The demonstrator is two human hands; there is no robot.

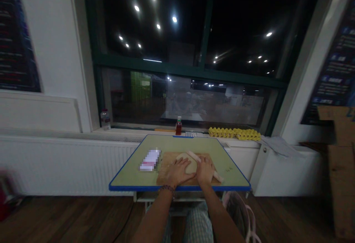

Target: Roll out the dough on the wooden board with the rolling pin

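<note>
A flat round of pale dough lies on a wooden board. My left hand rests on the dough's left side, fingers spread, with a beaded bracelet at its wrist. Across the right part of the board slants a pale rolling pin, both ends showing. My right hand covers the pin's middle beside the dough's right edge, its fingers bent over it. Left of the board lies a phone with a lit, blurred screen.
The green table has a blue rim. Along the windowsill stand a bottle of red liquid, a clear bottle and yellow egg cartons. A radiator is behind the table. A bag sits at the lower right.
</note>
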